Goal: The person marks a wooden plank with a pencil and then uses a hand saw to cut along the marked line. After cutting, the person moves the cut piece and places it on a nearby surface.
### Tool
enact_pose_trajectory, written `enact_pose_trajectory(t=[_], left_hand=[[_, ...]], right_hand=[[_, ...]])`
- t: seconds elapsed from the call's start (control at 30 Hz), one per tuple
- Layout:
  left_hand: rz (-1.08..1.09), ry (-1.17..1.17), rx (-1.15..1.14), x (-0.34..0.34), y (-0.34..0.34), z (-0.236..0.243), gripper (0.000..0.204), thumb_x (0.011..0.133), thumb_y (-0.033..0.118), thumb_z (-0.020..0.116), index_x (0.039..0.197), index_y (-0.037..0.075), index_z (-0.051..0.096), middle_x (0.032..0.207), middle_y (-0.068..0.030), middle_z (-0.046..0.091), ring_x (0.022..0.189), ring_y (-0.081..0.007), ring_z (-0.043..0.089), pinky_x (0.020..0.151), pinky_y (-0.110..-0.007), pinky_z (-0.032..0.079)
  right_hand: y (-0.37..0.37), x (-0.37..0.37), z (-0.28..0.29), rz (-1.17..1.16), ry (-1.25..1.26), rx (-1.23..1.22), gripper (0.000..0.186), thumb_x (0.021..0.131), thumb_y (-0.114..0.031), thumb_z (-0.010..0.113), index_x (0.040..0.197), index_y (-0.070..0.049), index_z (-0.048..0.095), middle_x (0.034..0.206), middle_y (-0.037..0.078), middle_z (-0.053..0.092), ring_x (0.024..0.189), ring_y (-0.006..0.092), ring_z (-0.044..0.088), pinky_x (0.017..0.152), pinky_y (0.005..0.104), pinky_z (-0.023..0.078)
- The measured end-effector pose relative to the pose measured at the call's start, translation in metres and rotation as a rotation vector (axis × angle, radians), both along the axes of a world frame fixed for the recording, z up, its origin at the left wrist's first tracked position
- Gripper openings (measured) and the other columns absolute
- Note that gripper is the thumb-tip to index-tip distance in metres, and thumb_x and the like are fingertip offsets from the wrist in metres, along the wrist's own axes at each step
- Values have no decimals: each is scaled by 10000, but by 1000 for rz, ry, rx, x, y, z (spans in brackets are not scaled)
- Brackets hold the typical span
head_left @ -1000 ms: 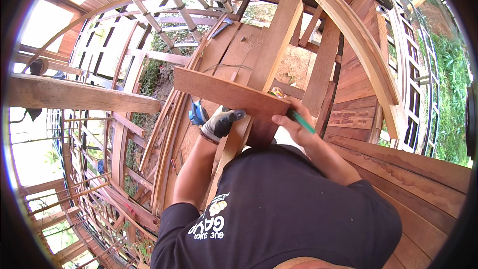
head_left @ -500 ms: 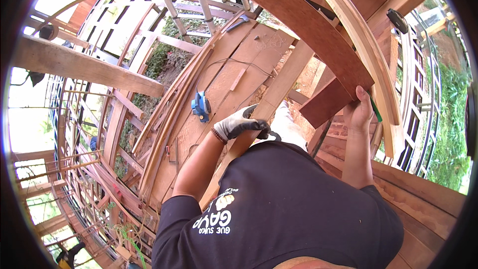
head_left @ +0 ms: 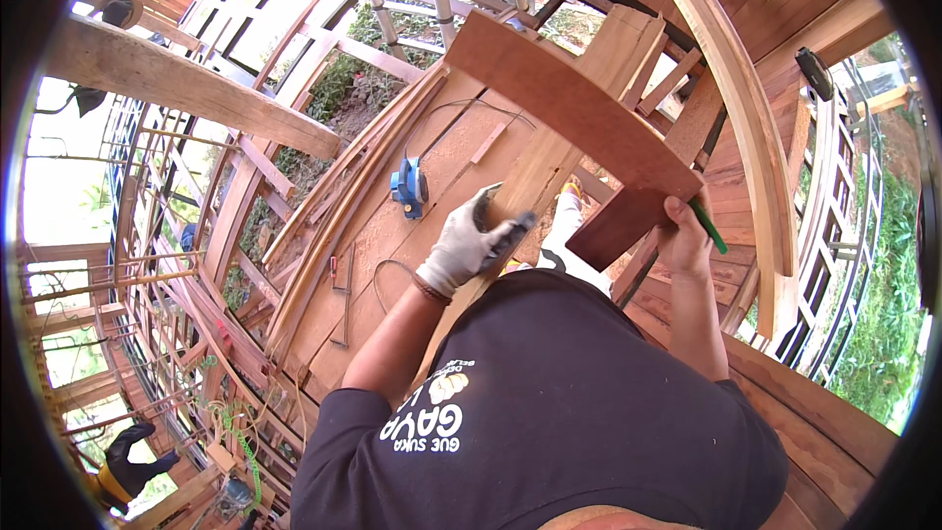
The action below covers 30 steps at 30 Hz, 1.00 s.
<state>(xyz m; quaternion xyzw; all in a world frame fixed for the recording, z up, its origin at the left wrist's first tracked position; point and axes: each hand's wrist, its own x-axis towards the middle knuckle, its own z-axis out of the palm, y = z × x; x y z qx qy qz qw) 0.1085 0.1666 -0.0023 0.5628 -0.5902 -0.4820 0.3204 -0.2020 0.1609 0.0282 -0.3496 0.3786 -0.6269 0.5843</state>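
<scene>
Right hand (head_left: 686,238) grips a brown square (head_left: 579,106), centre-right, which might tip, held one-handed; left hand (head_left: 465,242) touches a plank (head_left: 540,169), grip unclear.

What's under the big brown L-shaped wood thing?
A long pale wooden beam runs beneath the L-shaped piece, showing on both sides. The stretch directly under its long arm is covered.

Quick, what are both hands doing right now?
Left hand: partly open, fingers curled at the plank.
Right hand: closed, holding the L-shaped board and a green stick.
</scene>
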Motion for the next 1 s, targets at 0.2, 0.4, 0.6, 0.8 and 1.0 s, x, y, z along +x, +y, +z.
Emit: enact_pose_trajectory(t=[0.2, 0.4, 0.6, 0.8, 1.0], left_hand=[[-78, -16, 152, 4, -6, 19, 374, 934, 316, 671, 1055, -27, 581, 902, -40, 598, 836, -100, 523, 750, -266, 457], [174, -194, -138, -3, 6, -10, 298, 886, 178, 724, 1053, -13, 568, 857, -71, 607, 814, -130, 562, 742, -280, 472], [52, 235, 84, 7, -6, -12, 271, 891, 189, 727, 1044, -2, 611, 892, -4, 626, 810, -67, 538, 726, -241, 456], [-1, 345, 148, 18, -24, -18, 378, 782, 127, 822, 1075, -9, 627, 969, -9, 673, 884, -81, 607, 811, -238, 493], [-28, 465, 123, 9, -29, -20, 449, 778, 61, 799, 1179, 4, 606, 1112, -48, 652, 999, -111, 611, 869, -271, 504]], right_hand=[[5, 3, -27, 61, -4, 125, 445, 832, -191, 710, 1204, -32, 523, 1043, 71, 629, 942, 166, 616, 763, 273, 494], [6, -13, -57, 135, -271, 202, 470, 837, -204, 712, 1248, -82, 520, 1153, 42, 623, 1086, 208, 612, 927, 380, 516], [-6, 11, -35, 233, -163, 202, 559, 818, -153, 658, 1320, -16, 455, 1136, 111, 603, 1060, 247, 613, 891, 406, 528], [-1, 64, -47, 267, -145, 210, 391, 874, -32, 627, 1240, 19, 498, 1133, 117, 615, 1053, 223, 617, 958, 362, 492], [16, 87, -75, 256, 22, 175, 422, 867, -100, 714, 1229, -1, 519, 1105, 69, 636, 1038, 151, 581, 915, 311, 465]])
